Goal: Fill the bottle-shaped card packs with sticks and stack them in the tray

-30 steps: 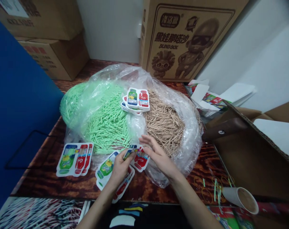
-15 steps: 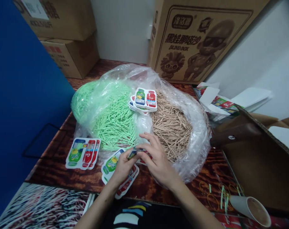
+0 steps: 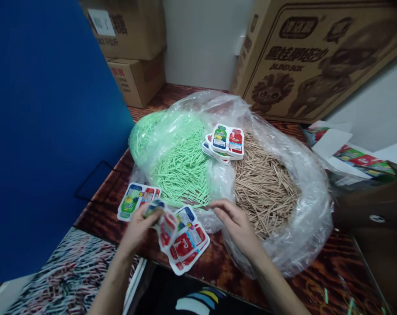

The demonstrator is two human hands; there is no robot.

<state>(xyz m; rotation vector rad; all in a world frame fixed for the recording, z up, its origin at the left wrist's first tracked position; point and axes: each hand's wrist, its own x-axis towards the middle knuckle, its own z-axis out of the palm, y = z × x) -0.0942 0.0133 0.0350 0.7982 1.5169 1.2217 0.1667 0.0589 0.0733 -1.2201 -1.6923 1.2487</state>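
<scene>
My left hand (image 3: 137,227) is closed on a printed jar-shaped card pack (image 3: 167,227), green and red, blurred by motion. It hovers over other packs (image 3: 188,247) lying at the table's front, showing a red cola jar. Just left, more packs (image 3: 131,201) rest by the bag. My right hand (image 3: 236,225) is apart from the left, its fingers stretched toward the lower edge of the green sticks (image 3: 182,170); nothing shows between them. Beyond it lie brown sticks (image 3: 264,188) in clear plastic (image 3: 311,210). A small stack of packs (image 3: 228,142) sits between the two heaps.
A blue panel (image 3: 54,109) stands at left. Cardboard boxes (image 3: 139,81) and a large printed carton (image 3: 293,65) stand behind. At right are folded printed cartons (image 3: 352,155) and a dark open box (image 3: 369,245). Rubber bands and loose sticks lie at the lower right.
My hands, together at a pack before, have separated; the left has moved left with the pack, while the right no longer touches it. The view has swung left.
</scene>
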